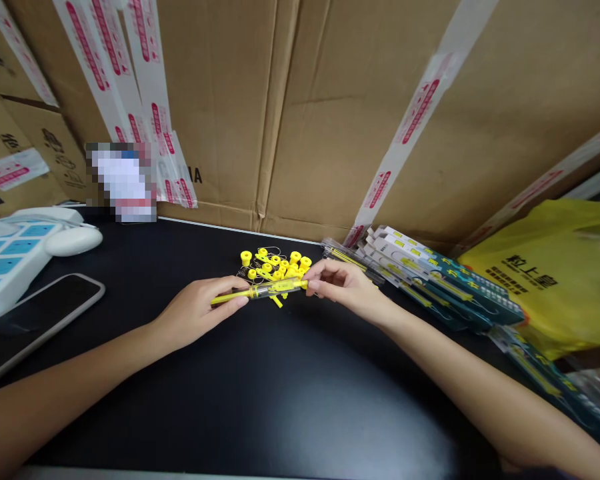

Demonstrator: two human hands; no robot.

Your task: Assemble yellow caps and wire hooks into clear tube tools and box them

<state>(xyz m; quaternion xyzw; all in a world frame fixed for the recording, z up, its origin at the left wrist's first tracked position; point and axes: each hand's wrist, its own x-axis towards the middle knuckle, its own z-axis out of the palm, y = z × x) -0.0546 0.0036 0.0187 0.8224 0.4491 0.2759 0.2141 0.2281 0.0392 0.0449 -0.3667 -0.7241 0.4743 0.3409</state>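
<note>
A slim yellow and clear pen-shaped tool (265, 291) lies level between both hands, just above the black tabletop (290, 400). My left hand (200, 310) is closed around its left part, fingers wrapped over the shaft. My right hand (343, 283) pinches its right end with the fingertips. Right behind the tool sits a small pile of yellow plastic caps (275, 263) with some thin wire clips among them.
A fanned stack of packaged items (430, 280) lies at the right, beside a yellow plastic bag (555, 273). A phone (40, 313), a white power strip (5, 260) and a white mouse (73, 240) sit at the left. Taped cardboard boxes (330, 120) wall the back.
</note>
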